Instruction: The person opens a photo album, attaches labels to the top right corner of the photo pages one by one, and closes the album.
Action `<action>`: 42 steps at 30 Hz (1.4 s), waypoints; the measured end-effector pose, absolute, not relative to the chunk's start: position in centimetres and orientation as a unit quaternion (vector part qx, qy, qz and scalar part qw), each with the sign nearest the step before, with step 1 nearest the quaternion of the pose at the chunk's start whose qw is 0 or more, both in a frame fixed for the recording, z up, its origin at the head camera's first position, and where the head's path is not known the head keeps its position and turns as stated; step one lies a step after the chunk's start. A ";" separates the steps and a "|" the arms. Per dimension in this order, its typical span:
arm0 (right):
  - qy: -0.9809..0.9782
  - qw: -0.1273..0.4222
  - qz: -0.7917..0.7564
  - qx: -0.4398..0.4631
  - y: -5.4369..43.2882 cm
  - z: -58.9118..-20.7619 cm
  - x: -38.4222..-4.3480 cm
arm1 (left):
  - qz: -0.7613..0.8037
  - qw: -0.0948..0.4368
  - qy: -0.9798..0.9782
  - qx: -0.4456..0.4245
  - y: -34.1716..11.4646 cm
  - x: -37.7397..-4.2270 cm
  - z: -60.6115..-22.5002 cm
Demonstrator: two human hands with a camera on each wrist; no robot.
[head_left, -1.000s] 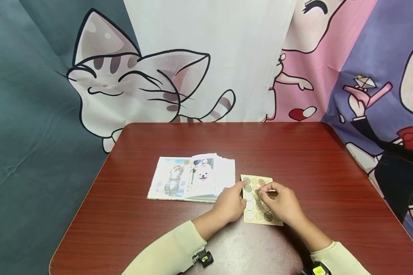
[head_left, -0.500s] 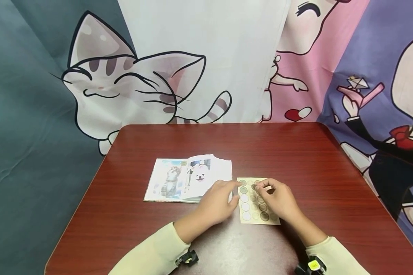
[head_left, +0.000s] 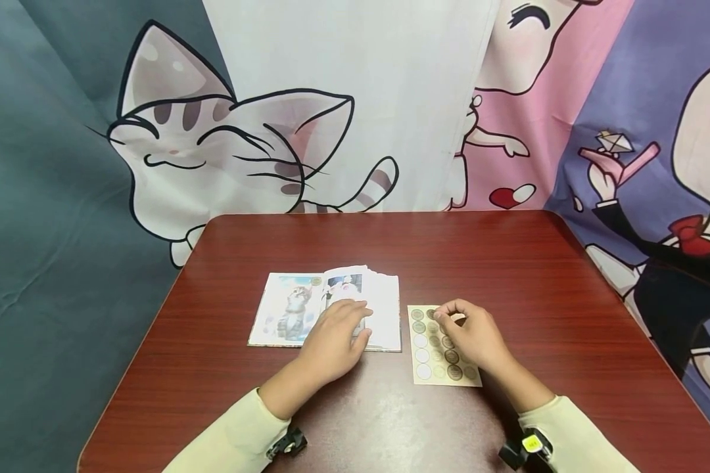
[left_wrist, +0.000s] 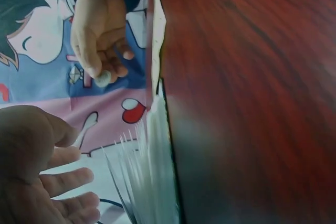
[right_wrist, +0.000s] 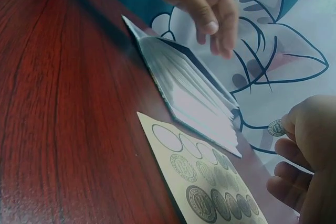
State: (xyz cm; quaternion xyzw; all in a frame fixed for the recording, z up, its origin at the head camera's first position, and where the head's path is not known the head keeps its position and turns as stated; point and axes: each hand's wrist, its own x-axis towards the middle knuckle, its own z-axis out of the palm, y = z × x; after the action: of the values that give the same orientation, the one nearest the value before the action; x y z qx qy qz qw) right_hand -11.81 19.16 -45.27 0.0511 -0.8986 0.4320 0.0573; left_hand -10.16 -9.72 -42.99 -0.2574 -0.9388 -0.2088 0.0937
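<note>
Between thumb and forefinger my right hand [head_left: 478, 336] pinches a small round sticker [right_wrist: 275, 128] with dark print on it. That hand is raised over a pale yellow sticker sheet [head_left: 439, 360], which carries rows of round stickers and several bare white circles. To its left lies an open book [head_left: 383, 312] with a kitten picture on one page and a white dog picture on the other. My left hand [head_left: 331, 343] hovers over the book, fingers extended and holding nothing; it hides much of the dog picture. In the left wrist view the book's pages [left_wrist: 160, 166] stand fanned.
The reddish-brown wooden table [head_left: 225, 394] bears the book and the sheet. Behind it hangs a cloth backdrop [head_left: 426, 112] with cartoon figures. A round sticker [head_left: 316, 281] sits at the upper corner of the kitten page.
My left hand has left the sticker sheet and moved left over the book. My right hand has lifted slightly from the sheet with the round sticker pinched.
</note>
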 end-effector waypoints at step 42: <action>-0.899 -0.010 0.427 0.099 13.7 -45.2 -19.1 | -0.057 -0.160 -0.938 -0.303 -12.4 -9.6 -44.6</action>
State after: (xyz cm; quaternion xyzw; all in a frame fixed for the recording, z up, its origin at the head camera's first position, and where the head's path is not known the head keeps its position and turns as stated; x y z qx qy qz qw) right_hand -19.06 13.67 -45.20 0.0986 -0.8987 0.4273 -0.0101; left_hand -9.63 -12.36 -44.56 -0.3034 -0.9377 -0.0570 -0.1597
